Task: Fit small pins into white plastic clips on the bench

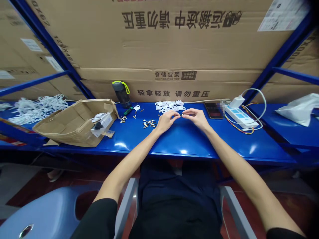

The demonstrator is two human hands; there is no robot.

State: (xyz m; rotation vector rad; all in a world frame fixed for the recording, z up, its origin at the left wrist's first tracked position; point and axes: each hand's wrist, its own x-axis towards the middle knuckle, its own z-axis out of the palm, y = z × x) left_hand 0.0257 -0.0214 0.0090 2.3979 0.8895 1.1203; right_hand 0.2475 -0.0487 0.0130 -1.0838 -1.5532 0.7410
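My left hand (167, 120) and my right hand (196, 119) meet above the blue tabletop, fingertips pinched close together. Between them is a small screw-like part (181, 115), dark along its shaft with a pale bit at the right end; the fingers hide most of it. Left of my left hand lies a loose group of small brass-and-white screw-like pieces (149, 124). Just behind my hands sits a pile of white plastic parts (169, 106), some with ring-shaped openings.
An open cardboard box (72, 122) stands at the left, beside a dark bottle (121, 94) and a green-handled screwdriver (127, 111). At right are a phone (214, 110) and a white power strip (241, 117) with looping cables. Large cartons (174, 49) wall off the back.
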